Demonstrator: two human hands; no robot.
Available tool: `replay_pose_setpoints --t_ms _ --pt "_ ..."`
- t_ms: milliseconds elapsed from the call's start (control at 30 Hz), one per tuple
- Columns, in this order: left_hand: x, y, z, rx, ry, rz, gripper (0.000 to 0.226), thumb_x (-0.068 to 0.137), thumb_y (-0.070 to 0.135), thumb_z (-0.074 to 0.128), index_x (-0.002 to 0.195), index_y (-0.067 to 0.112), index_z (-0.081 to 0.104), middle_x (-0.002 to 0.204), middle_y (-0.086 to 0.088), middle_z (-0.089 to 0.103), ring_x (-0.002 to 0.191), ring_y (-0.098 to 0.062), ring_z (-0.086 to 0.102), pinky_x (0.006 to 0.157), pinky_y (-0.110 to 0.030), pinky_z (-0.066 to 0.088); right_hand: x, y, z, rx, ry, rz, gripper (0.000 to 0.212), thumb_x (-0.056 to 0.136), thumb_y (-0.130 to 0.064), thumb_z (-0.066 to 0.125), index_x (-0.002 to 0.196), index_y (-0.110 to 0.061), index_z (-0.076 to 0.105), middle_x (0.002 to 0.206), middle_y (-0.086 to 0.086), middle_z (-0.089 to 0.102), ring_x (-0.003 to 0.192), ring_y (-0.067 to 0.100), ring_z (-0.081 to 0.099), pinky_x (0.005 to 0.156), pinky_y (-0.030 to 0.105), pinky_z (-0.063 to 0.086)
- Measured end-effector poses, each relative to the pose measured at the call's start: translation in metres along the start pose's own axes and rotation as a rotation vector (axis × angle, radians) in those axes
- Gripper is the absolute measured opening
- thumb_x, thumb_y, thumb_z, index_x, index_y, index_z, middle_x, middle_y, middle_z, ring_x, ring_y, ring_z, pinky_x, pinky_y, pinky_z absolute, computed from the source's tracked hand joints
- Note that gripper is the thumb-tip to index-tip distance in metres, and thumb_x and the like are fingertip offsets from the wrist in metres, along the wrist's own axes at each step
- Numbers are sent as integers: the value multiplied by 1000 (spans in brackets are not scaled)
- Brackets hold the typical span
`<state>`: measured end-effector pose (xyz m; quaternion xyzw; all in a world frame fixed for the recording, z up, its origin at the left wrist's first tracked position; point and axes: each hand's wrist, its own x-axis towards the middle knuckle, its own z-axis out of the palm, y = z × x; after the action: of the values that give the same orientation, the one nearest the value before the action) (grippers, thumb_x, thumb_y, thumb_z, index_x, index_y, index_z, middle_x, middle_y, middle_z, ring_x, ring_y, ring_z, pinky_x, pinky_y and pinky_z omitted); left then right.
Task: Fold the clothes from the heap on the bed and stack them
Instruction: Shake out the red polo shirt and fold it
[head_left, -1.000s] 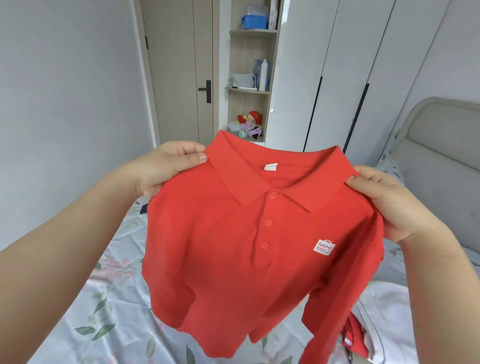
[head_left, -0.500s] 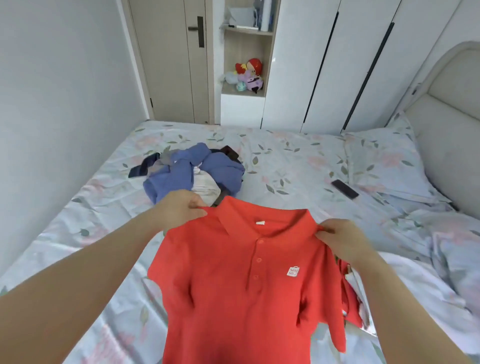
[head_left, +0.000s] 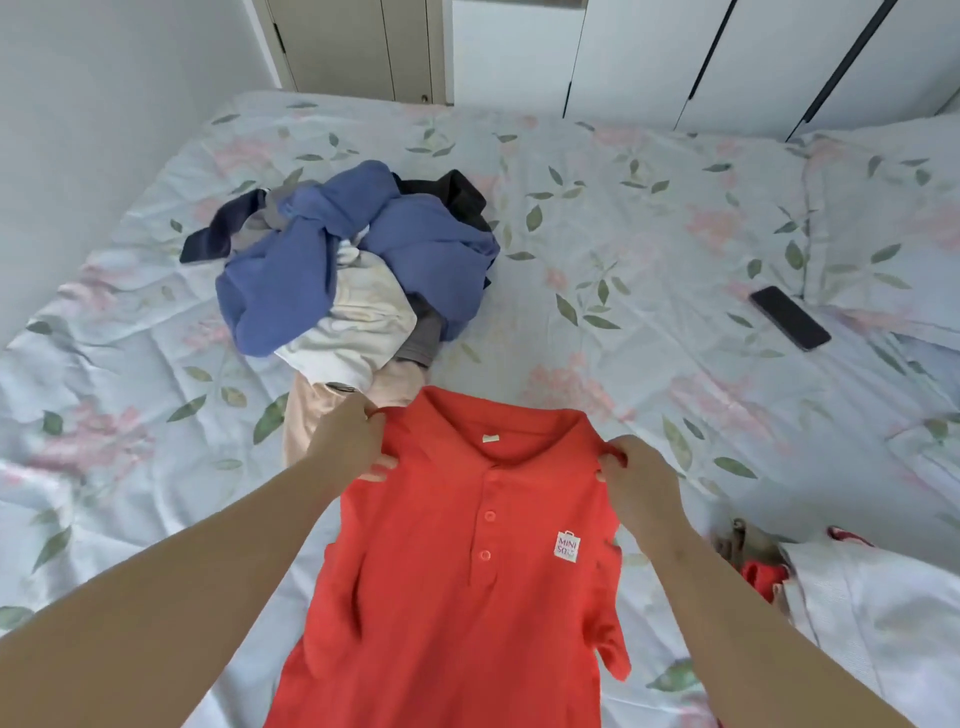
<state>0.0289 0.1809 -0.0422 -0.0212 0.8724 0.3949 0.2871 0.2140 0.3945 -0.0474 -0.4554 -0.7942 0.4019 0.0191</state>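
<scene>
I have my left hand (head_left: 349, 441) and right hand (head_left: 636, 475) pinching the red polo's (head_left: 467, 582) shoulders, front up, just short of the heap (head_left: 343, 265) (clear bedsheet (head_left: 623, 291) for spreading it flat).

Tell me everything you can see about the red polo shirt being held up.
The red polo shirt looks like knit cotton, with a fold-over collar, a three-button placket, a white neck tag and a small white Miniso chest logo. It faces the camera, front out, unfolded. The left hand and right hand pinch its shoulders, holding it over the floral bed sheet, short sleeves drooping.
</scene>
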Motion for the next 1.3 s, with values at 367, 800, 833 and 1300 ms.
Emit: replay_pose_setpoints --t_ms 367,800,833,1300 --pt "79 7 90 422 226 366 67 92 21 51 149 14 16 156 -5 17 143 -27 19 112 -46 24 98 24 38 127 -71 -289 52 95 -4 42 143 -22 36 150 -8 26 142 8 19 111 19 17" --pt "69 -93 198 1190 -281 410 105 68 88 29 143 38 -24 155 9 -26 142 -28 -24 110 -60 -7 104 131 80 206 -100 253 27 87 -28 62 110 -17 52 94 -8 58 89 16 57 84 29 44" --pt "71 -94 198 1198 -286 412 106 66 89 28 142 38 -26 154 9 -27 142 -28 -25 110 -60 -7 105 130 84 165 -138 233 20 86 -27 62 102 -18 54 87 -10 57 86 16 57 81 29 44" --pt "74 -92 200 1281 -329 368 106 66 90 25 126 35 -43 152 5 -32 141 -31 -25 110 -61 -5 156 150 5 -219 -2 65 26 84 -47 61 93 -26 48 79 -7 54 81 20 51 79 35 41"
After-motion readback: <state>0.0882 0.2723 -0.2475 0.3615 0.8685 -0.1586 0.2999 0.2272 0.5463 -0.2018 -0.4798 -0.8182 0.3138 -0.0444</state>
